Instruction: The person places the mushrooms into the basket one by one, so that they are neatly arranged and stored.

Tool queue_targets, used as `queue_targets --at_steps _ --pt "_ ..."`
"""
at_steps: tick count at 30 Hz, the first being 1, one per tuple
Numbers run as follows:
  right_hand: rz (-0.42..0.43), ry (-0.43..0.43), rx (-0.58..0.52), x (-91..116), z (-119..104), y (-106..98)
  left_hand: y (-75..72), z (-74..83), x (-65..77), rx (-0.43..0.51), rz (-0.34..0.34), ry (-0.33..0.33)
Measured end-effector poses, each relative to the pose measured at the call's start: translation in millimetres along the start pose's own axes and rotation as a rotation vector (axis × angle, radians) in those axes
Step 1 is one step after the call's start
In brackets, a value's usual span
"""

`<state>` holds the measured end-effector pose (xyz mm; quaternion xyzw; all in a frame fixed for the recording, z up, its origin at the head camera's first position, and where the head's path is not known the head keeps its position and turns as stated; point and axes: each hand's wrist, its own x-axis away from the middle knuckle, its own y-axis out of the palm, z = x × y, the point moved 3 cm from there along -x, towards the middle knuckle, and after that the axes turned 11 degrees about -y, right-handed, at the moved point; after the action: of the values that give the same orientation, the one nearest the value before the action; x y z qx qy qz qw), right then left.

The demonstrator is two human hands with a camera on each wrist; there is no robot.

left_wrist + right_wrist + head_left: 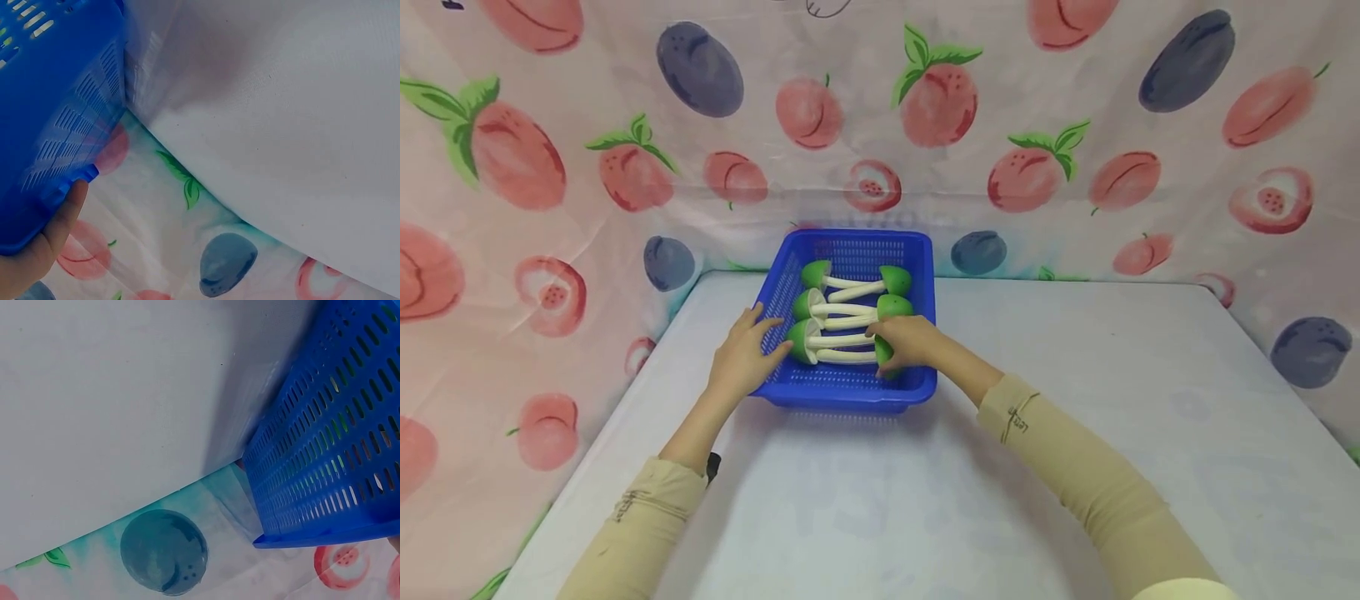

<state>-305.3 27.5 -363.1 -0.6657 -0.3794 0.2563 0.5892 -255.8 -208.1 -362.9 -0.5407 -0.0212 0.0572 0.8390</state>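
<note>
A blue plastic basket [842,395] holds several toy mushrooms with green caps and white stems, laid across it in rows. My left hand [741,354] rests at the basket's left rim with fingers spread, the thumb reaching inside close to the front-left green cap [801,343]. In the left wrist view, one finger [70,209] of it lies along the outside of the rim. My right hand [910,340] reaches over the right rim, its fingers curled round the green cap of the front-right toy mushroom [885,353], which it partly hides.
The basket stands on a white table [1075,400] near its back edge. Behind hangs a fruit-print cloth [865,108], which also runs down the left side. Slotted basket walls [312,462] fill one side of the right wrist view.
</note>
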Motion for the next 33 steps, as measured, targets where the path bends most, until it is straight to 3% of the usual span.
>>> queue_targets --at_steps 13,21,33 --pt "-0.025 -0.034 -0.023 -1.4 0.0 -4.2 -4.7 1.1 0.8 0.003 0.014 0.007" --pt "-0.047 -0.061 0.032 0.3 0.2 -4.7 -4.8 3.1 1.0 0.007 0.015 0.006" --pt "0.002 -0.015 -0.004 -1.0 0.3 2.4 -0.8 0.1 1.0 0.004 0.0 -0.004"
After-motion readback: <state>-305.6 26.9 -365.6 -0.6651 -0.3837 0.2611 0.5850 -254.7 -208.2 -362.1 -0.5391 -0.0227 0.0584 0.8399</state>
